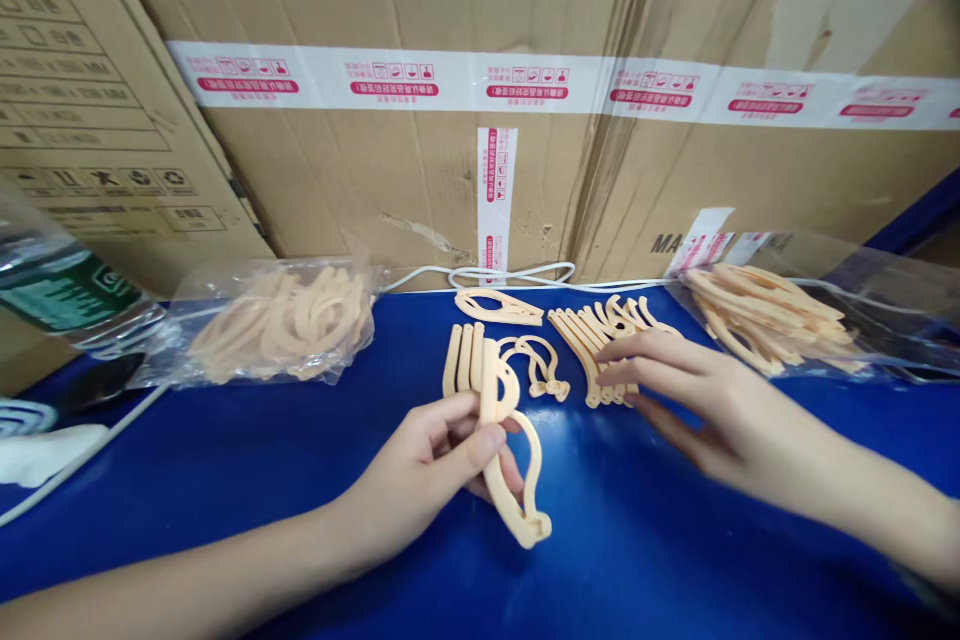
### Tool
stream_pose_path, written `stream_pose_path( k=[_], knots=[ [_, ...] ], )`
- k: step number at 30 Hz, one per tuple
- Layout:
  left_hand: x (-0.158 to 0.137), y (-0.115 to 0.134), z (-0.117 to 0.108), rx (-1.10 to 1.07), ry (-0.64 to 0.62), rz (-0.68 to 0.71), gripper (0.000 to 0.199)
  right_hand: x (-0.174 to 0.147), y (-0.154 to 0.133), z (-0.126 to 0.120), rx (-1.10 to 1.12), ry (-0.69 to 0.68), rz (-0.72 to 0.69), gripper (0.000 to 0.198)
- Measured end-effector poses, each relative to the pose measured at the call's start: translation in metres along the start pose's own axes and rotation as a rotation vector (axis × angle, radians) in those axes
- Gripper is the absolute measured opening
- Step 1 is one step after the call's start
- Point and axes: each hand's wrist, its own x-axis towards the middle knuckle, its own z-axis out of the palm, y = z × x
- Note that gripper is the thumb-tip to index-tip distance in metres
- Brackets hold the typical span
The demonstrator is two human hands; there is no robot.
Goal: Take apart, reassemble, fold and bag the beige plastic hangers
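My left hand (457,455) is closed on a cream plastic folding hanger part (491,410), a long curved arm with a thinner curved piece joined at its lower end. Over a row of similar curved strips (577,345) hovers my right hand (694,400), its fingers apart; whether the fingertips touch the strips I cannot tell. Just behind the held part lie a few straighter strips (456,360) and some thin hooked pieces (551,370). Farther back sits a looped hanger part (499,305) on the blue table.
Clear bags of cream parts lie at left (281,325) and right (772,315). A water bottle (71,285) leans in at far left, above a dark object (101,382). White cable (510,275) runs along the back, before large taped cardboard boxes (420,190).
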Motion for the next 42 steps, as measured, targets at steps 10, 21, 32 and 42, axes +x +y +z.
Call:
stream_pose_path(
  k=[10, 21, 32, 42],
  knots=[
    [-0.003, -0.005, 0.001, 0.095, 0.049, 0.077, 0.022, 0.001, -0.047, 0.030, -0.269, 0.001, -0.446, 0.046],
    [-0.006, 0.000, 0.004, 0.233, 0.100, 0.080, 0.024, -0.007, -0.044, 0.023, 0.443, -0.050, 0.111, 0.038],
    [-0.010, 0.001, 0.005, 0.526, 0.167, 0.214, 0.021, -0.002, -0.032, 0.033, 1.197, 0.080, 0.570, 0.022],
    [-0.013, -0.009, -0.003, 1.327, 0.055, 0.640, 0.032, -0.002, -0.045, 0.045, 1.386, -0.326, 0.696, 0.036]
  ],
)
